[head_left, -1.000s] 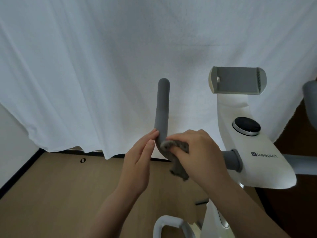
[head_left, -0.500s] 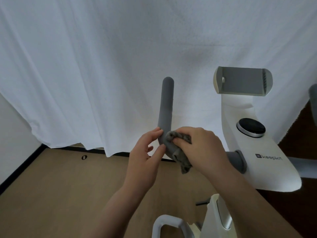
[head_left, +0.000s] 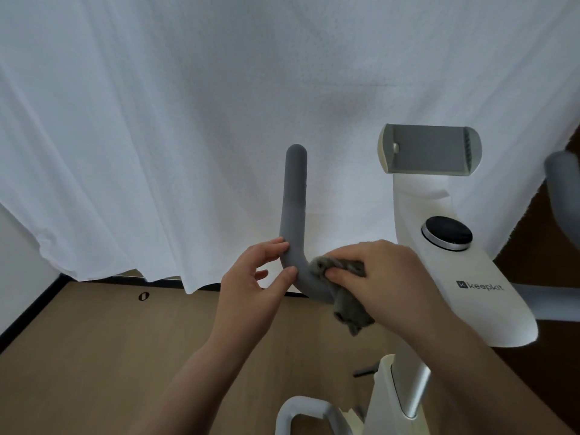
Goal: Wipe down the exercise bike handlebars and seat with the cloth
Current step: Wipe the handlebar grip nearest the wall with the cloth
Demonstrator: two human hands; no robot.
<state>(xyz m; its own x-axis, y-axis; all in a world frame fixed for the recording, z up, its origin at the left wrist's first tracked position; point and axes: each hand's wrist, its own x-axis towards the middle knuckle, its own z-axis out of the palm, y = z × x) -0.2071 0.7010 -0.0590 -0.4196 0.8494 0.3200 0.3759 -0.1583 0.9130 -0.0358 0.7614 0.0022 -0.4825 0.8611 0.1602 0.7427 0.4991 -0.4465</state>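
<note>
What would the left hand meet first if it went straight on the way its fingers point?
The left hand already has fingertips on the grey padded handlebar at its bend, so that bar; the white curtain hangs behind.

Home room: exercise bike (head_left: 464, 277), wood floor (head_left: 94, 356), white curtain (head_left: 157, 120).
</note>
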